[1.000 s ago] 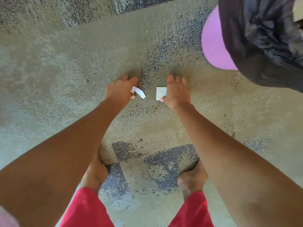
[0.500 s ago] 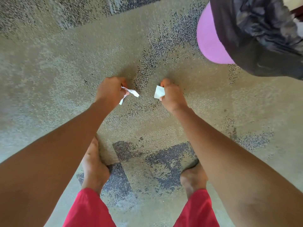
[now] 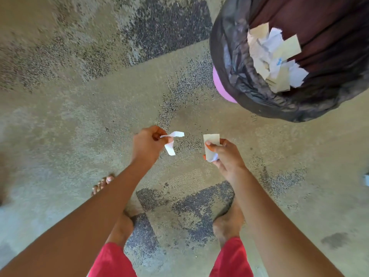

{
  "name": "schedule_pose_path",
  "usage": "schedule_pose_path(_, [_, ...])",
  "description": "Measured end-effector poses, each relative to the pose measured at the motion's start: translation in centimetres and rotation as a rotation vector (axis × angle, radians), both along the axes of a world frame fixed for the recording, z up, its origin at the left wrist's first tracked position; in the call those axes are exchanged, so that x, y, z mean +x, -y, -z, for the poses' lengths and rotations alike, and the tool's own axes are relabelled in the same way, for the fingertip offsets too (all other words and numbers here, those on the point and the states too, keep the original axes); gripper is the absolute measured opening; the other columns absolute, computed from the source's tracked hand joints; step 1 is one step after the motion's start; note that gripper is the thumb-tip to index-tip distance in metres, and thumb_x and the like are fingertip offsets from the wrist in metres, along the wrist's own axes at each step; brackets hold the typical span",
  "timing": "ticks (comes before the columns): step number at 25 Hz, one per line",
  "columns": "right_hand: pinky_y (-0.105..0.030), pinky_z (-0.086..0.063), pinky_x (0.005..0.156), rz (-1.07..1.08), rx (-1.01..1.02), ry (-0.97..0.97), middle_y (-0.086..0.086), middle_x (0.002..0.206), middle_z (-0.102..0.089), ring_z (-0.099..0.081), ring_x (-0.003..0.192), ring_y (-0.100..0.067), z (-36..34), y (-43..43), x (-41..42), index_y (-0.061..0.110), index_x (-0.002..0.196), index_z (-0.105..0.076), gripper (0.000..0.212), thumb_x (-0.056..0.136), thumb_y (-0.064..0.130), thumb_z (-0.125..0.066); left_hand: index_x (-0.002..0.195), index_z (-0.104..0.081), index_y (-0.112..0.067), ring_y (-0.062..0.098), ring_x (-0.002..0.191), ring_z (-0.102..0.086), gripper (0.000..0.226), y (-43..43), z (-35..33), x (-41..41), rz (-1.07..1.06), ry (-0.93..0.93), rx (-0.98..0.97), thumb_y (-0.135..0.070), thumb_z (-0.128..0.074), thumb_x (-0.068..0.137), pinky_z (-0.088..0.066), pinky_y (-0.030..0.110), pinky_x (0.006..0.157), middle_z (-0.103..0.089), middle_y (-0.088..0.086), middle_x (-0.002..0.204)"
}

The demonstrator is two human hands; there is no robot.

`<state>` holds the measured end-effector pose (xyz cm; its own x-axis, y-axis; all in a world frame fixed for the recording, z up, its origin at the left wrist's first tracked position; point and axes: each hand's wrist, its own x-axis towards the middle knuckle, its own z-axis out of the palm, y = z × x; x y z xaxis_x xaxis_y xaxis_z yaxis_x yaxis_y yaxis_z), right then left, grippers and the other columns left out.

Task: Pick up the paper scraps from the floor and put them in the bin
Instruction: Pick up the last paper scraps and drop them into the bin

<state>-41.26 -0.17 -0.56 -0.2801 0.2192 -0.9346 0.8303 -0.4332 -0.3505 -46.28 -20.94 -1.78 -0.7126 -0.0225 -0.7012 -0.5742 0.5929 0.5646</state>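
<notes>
My left hand [image 3: 146, 143] pinches a crumpled white paper scrap [image 3: 172, 141] above the floor. My right hand [image 3: 225, 154] grips a flat pale paper scrap [image 3: 211, 139], with a second small white bit tucked under its fingers. Both hands are raised off the speckled floor, side by side at the middle of the view. The pink bin [image 3: 221, 86], lined with a black bag [image 3: 235, 62], stands at the upper right, beyond my right hand. Several paper scraps [image 3: 273, 56] lie inside it.
My bare feet [image 3: 227, 222] and red shorts [image 3: 229, 258] are at the bottom. The speckled beige and dark carpet [image 3: 79, 96] spreads to the left and ahead. A small pale object [image 3: 366, 179] shows at the right edge.
Both hands have closed on their scraps and lifted them off the floor. The view has risen and tilted, so the bin's open top and its contents now show.
</notes>
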Motion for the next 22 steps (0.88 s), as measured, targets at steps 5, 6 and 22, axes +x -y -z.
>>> schedule_pose_path(5, [-0.038, -0.055, 0.079, 0.154, -0.082, -0.034, -0.006, 0.098, -0.066, -0.063, 0.09, -0.02, -7.1, 1.0, -2.0, 0.005, 0.115, -0.057, 0.031, 0.086, 0.007, -0.067, 0.082, -0.07, -0.012, 0.031, 0.073, -0.07, 0.009, -4.4, -7.2, -0.6, -0.17, -0.001, 0.174, -0.016, -0.077, 0.079, -0.061, 0.041, 0.069, -0.072, 0.01, 0.075])
schedule_pose_path(6, [-0.035, -0.055, 0.075, 0.17, -0.087, -0.054, -0.006, 0.098, -0.067, -0.064, 0.09, -0.02, -8.7, 0.8, -2.5, 0.006, 0.115, -0.058, 0.029, 0.087, 0.007, -0.066, 0.082, -0.07, -0.012, 0.03, 0.072, -0.07, 0.008, -5.3, -9.0, -1.0, -0.183, -0.009, 0.194, -0.016, -0.077, 0.08, -0.061, 0.04, 0.07, -0.072, 0.008, 0.073])
schedule_pose_path(22, [-0.039, -0.056, 0.074, 0.416, 0.105, -0.119, -0.011, 0.111, -0.063, -0.06, 0.102, -0.028, -21.3, -11.8, -12.6, 0.007, 0.119, -0.058, 0.034, 0.087, 0.016, -0.068, 0.09, -0.069, -0.023, 0.02, 0.083, -0.07, 0.015, -20.7, -18.7, -11.4, -0.072, -0.105, 0.266, -0.026, -0.076, 0.077, -0.059, 0.043, 0.079, -0.072, -0.002, 0.088])
